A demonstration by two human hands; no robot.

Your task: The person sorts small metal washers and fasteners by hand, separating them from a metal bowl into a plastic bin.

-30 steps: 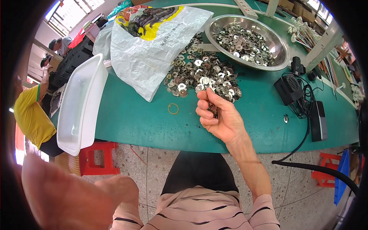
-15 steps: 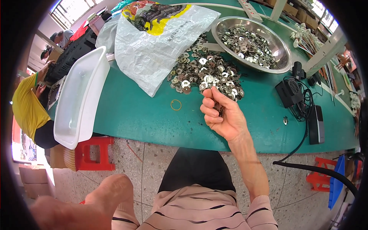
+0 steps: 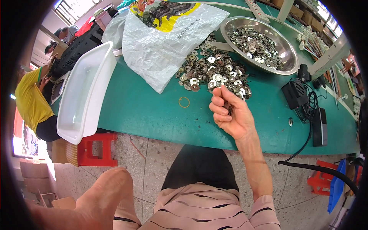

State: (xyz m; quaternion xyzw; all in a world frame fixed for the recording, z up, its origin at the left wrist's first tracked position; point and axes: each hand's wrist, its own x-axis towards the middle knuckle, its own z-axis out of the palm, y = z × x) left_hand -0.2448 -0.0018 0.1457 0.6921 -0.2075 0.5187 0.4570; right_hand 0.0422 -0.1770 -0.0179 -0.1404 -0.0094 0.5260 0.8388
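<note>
My right hand is held over the near side of a heap of small metal slotted washers on the green table. Its fingers are curled closed, palm turned up, around some of these washers, which show darkly between fingers and palm. On the left my bare left arm is bent up close to the camera; its hand lies outside the picture. A white woven sack with a yellow and dark print lies against the heap. Behind on the right, a steel bowl holds many more such washers.
An orange rubber band lies on the table. At left stands a white plastic tub, above a red stool. Black adapters with cables sit at right, near a single loose washer. A person in yellow works at far left.
The whole view has shifted slightly, with the table things moving rightward in the picture. My right hand stays closed near the heap. My left forearm has moved slightly down and left.
</note>
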